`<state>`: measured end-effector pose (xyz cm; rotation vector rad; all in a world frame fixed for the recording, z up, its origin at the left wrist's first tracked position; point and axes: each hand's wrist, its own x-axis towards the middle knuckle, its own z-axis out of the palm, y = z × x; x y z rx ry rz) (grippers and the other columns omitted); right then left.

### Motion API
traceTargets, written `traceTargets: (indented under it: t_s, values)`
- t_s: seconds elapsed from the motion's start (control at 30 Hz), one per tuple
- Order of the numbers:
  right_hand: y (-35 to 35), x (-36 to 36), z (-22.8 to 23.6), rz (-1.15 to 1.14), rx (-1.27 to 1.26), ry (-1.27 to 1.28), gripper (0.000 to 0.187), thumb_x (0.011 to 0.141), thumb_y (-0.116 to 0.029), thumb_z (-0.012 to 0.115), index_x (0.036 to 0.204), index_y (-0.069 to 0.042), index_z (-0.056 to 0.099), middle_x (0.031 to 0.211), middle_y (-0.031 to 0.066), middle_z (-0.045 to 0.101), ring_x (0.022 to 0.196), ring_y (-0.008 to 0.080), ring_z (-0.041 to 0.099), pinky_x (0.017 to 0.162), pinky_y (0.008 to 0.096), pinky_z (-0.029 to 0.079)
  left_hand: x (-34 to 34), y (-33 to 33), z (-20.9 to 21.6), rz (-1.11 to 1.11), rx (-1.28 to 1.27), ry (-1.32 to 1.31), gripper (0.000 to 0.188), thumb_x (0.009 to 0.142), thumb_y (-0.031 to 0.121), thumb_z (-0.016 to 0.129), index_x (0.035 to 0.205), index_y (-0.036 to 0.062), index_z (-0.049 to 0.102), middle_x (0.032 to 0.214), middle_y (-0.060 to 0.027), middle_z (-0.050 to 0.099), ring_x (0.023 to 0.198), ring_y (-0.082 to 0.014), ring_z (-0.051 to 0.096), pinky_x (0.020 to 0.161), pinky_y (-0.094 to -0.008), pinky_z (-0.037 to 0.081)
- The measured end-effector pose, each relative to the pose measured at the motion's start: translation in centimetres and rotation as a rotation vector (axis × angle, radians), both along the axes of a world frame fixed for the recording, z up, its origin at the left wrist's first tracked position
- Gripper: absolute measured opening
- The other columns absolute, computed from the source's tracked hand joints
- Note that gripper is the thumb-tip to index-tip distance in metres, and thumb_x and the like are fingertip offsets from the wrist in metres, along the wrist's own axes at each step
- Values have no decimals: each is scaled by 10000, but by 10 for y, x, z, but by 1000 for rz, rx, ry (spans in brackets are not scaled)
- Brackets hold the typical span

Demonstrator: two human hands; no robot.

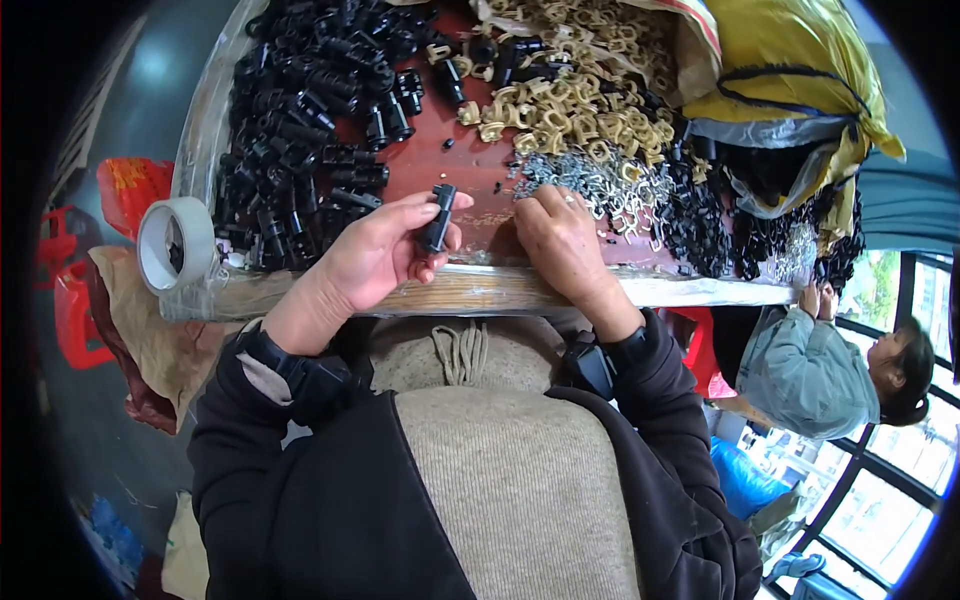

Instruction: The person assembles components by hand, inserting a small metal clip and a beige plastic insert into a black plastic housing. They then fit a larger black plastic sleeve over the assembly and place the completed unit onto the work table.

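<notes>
Left hand (375,248): at 10 o'clock from view centre, 12 being the table's far side. Thumb and fingers were clamped on one part.
Black part (440,218): at 11 o'clock, in the left hand, clear of the heaps; it was tubular, roughly upright, top leaning toward 1.
Right hand (560,240): at 2 o'clock, palm down, fingers curled, tips low over the tabletop at the near edge of the metal clips. Couldn't tell whether the fingertips were together or held anything.
Metal clips (640,195): silvery pile between 1 and 2, just beyond the right hand.
Beige clips (570,115): larger pile at 1, beyond the metal ones.
Black fittings (290,150): big heap between 10 and 11, tubes lying every which way.
Small black pieces (700,225): pile between 2 and 3, right of the metal clips.
Tabletop (415,165): red, bare strip at 11 between heaps; wooden front edge (460,295) ran across the middle.
Tape roll (205,232): on edge at 9, by the table corner.
Yellow bag (790,60): near 2, mouth open over dark contents.
Co-worker (810,370): between 3 and 4, grey-green jacket, hands at the table's side.
</notes>
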<state>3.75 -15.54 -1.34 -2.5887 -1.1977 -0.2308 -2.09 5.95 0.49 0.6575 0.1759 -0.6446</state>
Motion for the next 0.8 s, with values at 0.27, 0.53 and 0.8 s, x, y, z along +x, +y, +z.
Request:
traceTargets:
  t_s: [0.27,0.53,0.8]
  values:
    - [6,-2,3,-2,-102,-59,79,658,-49,536,718,-56,485,695,85,437,689,244,466,635,324,380,-5,2,-13,-8,83,-22,422,832,160,407,1204,-22,329,799,-30,495,641,-101,468,541,-209,394]
    - [-2,2,1,9,59,45,71,683,-81,544,737,-44,515,708,92,468,694,261,495,616,345,401,-9,-6,-6,64,167,-12,355,845,163,420,1172,36,365,865,-56,531,700,-115,515,574,-208,412]
    - [2,6,6,-48,125,148,77,692,-98,548,738,-42,523,687,98,473,661,274,507,580,355,410,-7,-12,-6,149,193,-6,241,851,168,432,1065,59,416,924,-95,562,729,-137,549,616,-233,440]
